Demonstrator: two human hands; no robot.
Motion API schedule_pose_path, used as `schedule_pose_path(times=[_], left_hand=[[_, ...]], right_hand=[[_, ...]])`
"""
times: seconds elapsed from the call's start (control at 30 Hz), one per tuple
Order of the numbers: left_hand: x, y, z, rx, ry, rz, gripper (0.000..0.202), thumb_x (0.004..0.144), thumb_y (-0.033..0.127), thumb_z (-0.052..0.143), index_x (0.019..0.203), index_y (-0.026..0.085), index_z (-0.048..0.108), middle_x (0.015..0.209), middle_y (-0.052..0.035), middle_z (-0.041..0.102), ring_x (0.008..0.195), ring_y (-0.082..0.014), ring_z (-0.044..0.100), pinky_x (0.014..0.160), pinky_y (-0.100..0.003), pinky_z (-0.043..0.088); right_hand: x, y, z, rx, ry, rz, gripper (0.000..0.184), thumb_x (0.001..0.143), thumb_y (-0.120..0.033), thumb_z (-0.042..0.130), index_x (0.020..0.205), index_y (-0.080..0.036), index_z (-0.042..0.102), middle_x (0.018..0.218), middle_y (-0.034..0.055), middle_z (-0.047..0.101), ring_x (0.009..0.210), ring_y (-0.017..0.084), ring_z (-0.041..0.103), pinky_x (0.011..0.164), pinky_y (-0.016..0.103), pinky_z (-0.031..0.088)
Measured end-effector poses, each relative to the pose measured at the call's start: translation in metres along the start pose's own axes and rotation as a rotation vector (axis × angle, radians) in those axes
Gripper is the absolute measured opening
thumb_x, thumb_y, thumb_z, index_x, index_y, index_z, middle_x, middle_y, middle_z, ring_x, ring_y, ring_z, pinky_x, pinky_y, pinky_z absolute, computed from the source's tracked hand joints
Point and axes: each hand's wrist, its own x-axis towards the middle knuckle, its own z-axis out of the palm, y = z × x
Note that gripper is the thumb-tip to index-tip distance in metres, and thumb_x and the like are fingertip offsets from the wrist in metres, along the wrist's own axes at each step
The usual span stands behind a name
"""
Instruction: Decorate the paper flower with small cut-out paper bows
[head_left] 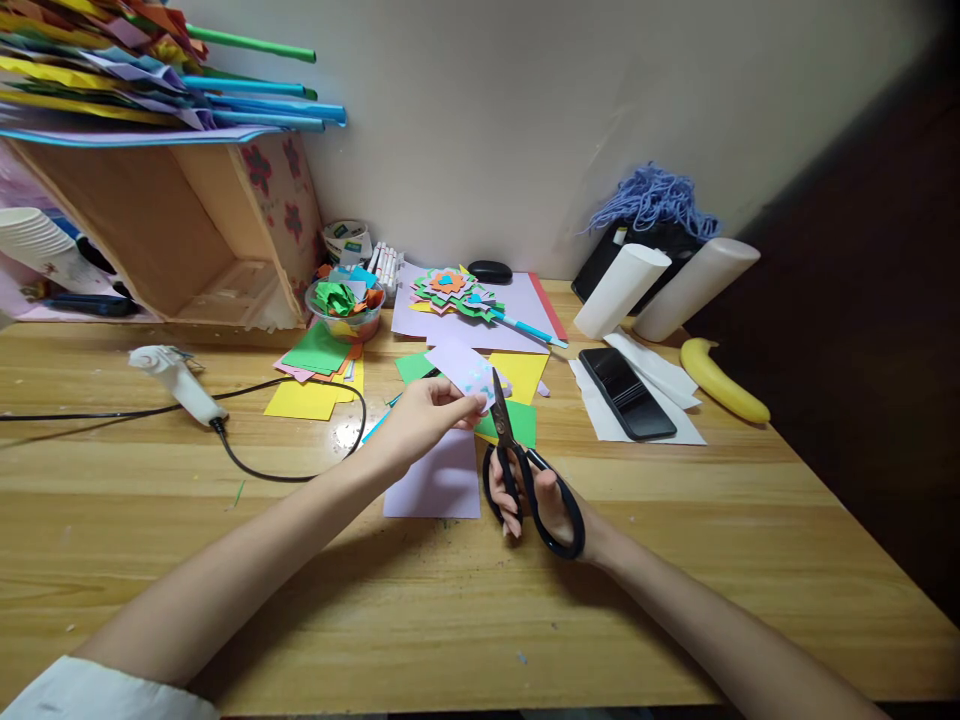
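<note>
My left hand pinches a small lilac piece of paper above the wooden table. My right hand grips black scissors by their handles, fingers through the loops. The blades point up and away, their tip meeting the right edge of the lilac piece. Under both hands lies a larger lilac sheet, with green and yellow sheets just beyond it.
A glue gun with a black cord lies left. A bowl of scraps, stacked paper cut-outs, a phone, a banana, two white rolls and a wooden shelf box stand behind.
</note>
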Motion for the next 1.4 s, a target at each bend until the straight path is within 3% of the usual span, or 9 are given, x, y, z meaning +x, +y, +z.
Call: schedule_pose_path(times=[0.47,1.0,1.23,1.4], left_hand=[[0.001,0.006,-0.005,-0.004,-0.02,0.037,0.022,0.067,0.033,0.065,0.067,0.012,0.059,0.067,-0.0009,0.058,0.065,-0.0094,0.053,0.069,-0.025,0.044],[0.002,0.012,-0.008,0.042,0.028,0.05,0.025,0.067,0.037,0.063,0.065,0.012,0.058,0.066,-0.0015,0.058,0.063,-0.0103,0.052,0.065,-0.025,0.042],[0.002,0.013,-0.009,0.07,0.028,0.061,0.024,0.068,0.036,0.062,0.064,0.013,0.058,0.066,-0.0012,0.057,0.062,-0.0097,0.052,0.063,-0.024,0.041],[0.002,0.013,-0.008,0.05,0.048,0.104,0.021,0.068,0.033,0.06,0.062,0.013,0.055,0.063,0.0004,0.055,0.06,-0.009,0.051,0.062,-0.024,0.041]], right_hand=[[-0.001,-0.007,0.002,0.009,0.019,0.017,0.066,0.054,-0.08,0.048,0.081,-0.02,0.042,0.056,-0.0082,0.04,0.037,0.004,0.037,0.038,0.018,0.037],[0.0,-0.019,0.009,0.024,0.076,0.134,0.066,0.042,-0.073,0.066,0.074,-0.02,0.041,0.048,-0.0108,0.039,0.034,0.003,0.033,0.033,0.016,0.034],[0.0,-0.018,0.008,0.001,0.059,0.114,0.068,0.043,-0.076,0.061,0.074,-0.02,0.04,0.05,-0.0109,0.038,0.033,0.002,0.033,0.033,0.016,0.035],[-0.002,-0.011,0.002,-0.088,0.002,0.071,0.065,0.051,-0.077,0.056,0.078,-0.019,0.041,0.053,-0.0101,0.038,0.035,0.003,0.035,0.034,0.016,0.036]])
